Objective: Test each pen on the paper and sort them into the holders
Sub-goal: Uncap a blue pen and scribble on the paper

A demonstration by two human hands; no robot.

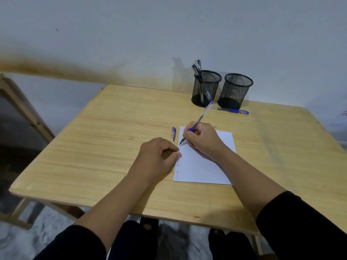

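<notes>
Tabletop (pixel 112 147): pale wood, set against a wall; carries every item listed below
Paper (pixel 202 166): white sheet lying flat on the near right part of the tabletop, a few handwritten marks along its left edge
Left holder (pixel 205 89): black mesh cup at the far side, holds several pens (pixel 197 69) leaning out to the left
Right holder (pixel 235 91): black mesh cup just beside the first; no pen shows above its rim
Left hand (pixel 157 156): fingers loosely curled, fingertips pressing the paper's left edge, gripping nothing that can be made out
Right hand (pixel 202 139): closed in a writing grip around the pen in test
Pen in test (pixel 199 121): blue, uncapped, tip touching the paper near its upper left corner; long axis rises from the tip up and away, its back end pointing at the holders
Key relation: both holders lie straight beyond the right hand, well apart from it; the right hand is the nearer one, so the drop looks like a forward reach
Spare pen (pixel 228 110): blue, capped, lying crosswise just in front of the holders, apparently untested
Cap (pixel 173 133): blue, loose on the tabletop just left of the paper's top corner
</notes>
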